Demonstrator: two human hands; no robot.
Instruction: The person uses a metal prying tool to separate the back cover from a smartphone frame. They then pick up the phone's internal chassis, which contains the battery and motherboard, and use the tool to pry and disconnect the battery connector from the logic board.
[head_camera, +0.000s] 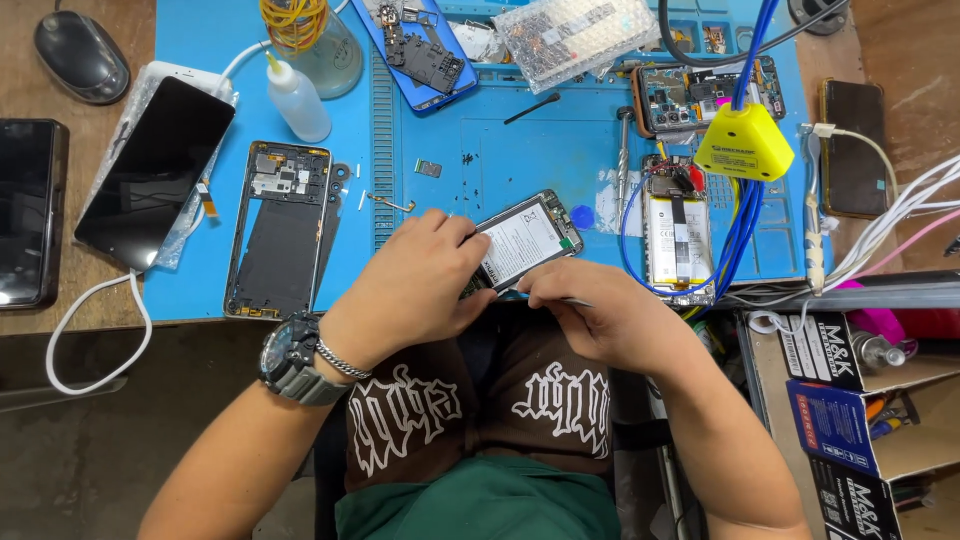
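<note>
My left hand (425, 285) grips an opened phone (528, 235) with its white battery showing, held tilted over the near edge of the blue work mat (480, 160). My right hand (590, 310) pinches a thin metal tool (520, 294) whose tip lies against the phone's lower edge. A watch and a chain bracelet sit on my left wrist.
An empty phone frame (280, 228) and a loose black screen (155, 170) lie at left, with a small glue bottle (295, 100). Another opened phone (678, 235) with blue cables, a yellow device (745, 143) and a circuit board (700, 95) sit at right. Boxes (850, 400) stand lower right.
</note>
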